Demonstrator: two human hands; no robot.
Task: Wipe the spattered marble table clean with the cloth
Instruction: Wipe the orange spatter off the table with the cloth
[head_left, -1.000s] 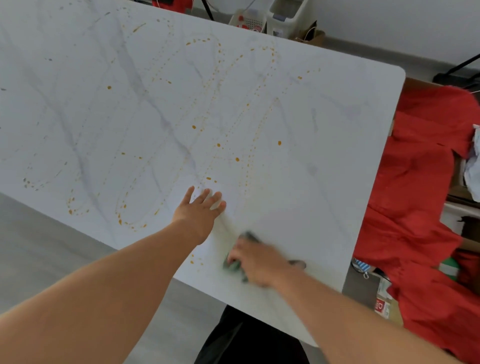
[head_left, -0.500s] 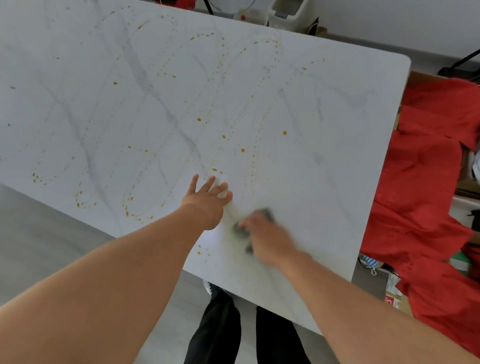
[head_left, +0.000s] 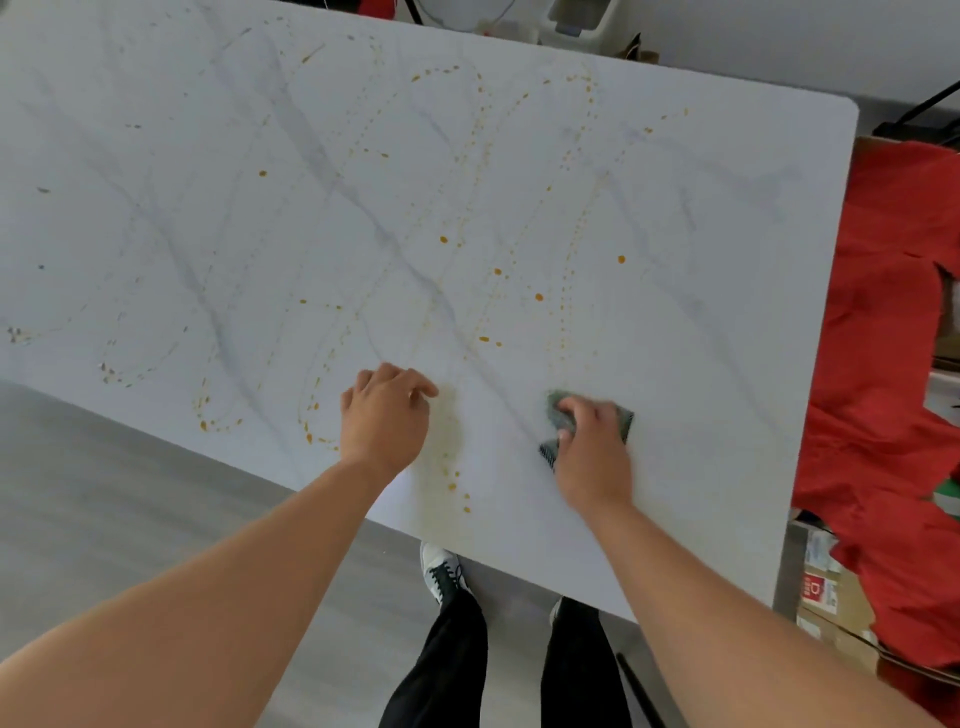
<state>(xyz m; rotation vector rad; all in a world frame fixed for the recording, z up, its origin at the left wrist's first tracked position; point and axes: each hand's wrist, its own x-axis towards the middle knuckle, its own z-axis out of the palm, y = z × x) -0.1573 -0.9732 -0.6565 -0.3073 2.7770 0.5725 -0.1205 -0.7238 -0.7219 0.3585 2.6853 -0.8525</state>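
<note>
Most spatter (head_left: 470, 171): unwiped, upper frame.
Right hand (head_left: 592, 447): fingers press cloth (head_left: 623, 415) on counter (head_left: 727, 260).
Left hand (head_left: 384, 415): fingers curled, bracing.
Risk: saturated cloth smears spatter.

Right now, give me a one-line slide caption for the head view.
Right hand presses a dark cloth on the orange-spattered marble table; left hand rests beside it.

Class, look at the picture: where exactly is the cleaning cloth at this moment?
In the head view, the cloth lies under the right hand, near the marble table's front edge, right of the left hand.
</note>
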